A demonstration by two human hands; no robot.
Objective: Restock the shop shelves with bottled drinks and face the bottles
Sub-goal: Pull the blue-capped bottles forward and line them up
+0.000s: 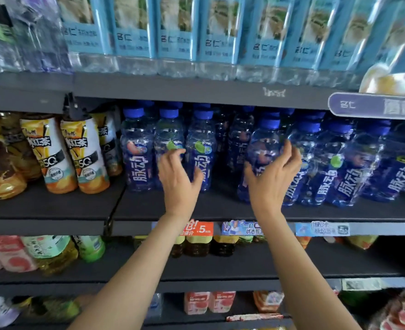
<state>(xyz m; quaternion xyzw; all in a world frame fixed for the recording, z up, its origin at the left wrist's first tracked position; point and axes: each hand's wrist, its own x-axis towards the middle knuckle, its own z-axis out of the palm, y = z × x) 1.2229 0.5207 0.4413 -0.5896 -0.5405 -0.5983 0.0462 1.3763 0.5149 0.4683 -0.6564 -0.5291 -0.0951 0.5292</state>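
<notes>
Blue bottled drinks with blue caps stand in rows on the middle shelf (220,210). My left hand (177,179) is raised in front of a bottle with a green fruit label (170,134), fingers spread, holding nothing. A neighbouring bottle (202,148) stands just to its right. My right hand (271,179) curls around a blue bottle (264,148) at the front of the row, fingers on its right side and thumb on its left. More blue bottles (349,167) lean to the right of it. A dark gap in the row lies between my two hands.
Yellow iced-tea bottles (82,153) stand left of a shelf divider (115,206). Water bottles with pale blue labels (220,32) fill the shelf above. Price tags (242,227) line the shelf edge. Lower shelves hold tea and pink drink bottles (54,251).
</notes>
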